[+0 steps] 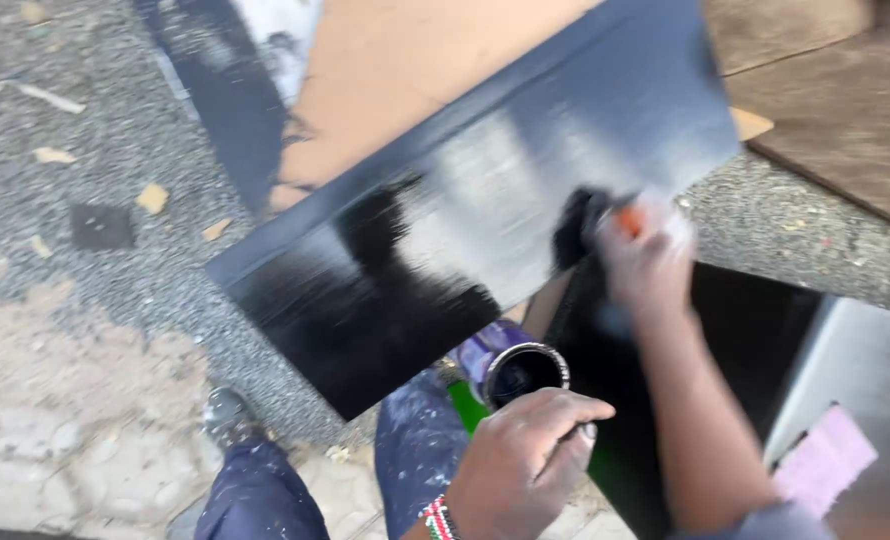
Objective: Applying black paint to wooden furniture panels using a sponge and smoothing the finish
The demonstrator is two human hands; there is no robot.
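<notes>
A long black glossy board point(445, 240) lies slanted across the middle, wet and shiny. My right hand point(645, 262) is blurred at the board's lower right edge, closed around a brush with an orange handle point(627, 220) and dark bristles point(577, 228) touching the board. My left hand point(530, 455) grips a small round tin of black paint point(522, 372) from the side, just below the board. A beaded band circles my left wrist.
Brown flat boards point(405, 60) lie behind the black one, and more point(845, 110) at the top right. A second black panel point(755, 340) and a grey panel with a pink piece point(825, 460) sit at the right. Gravelly ground point(95, 200) with wood chips; my paint-spattered trousers point(415, 450) below.
</notes>
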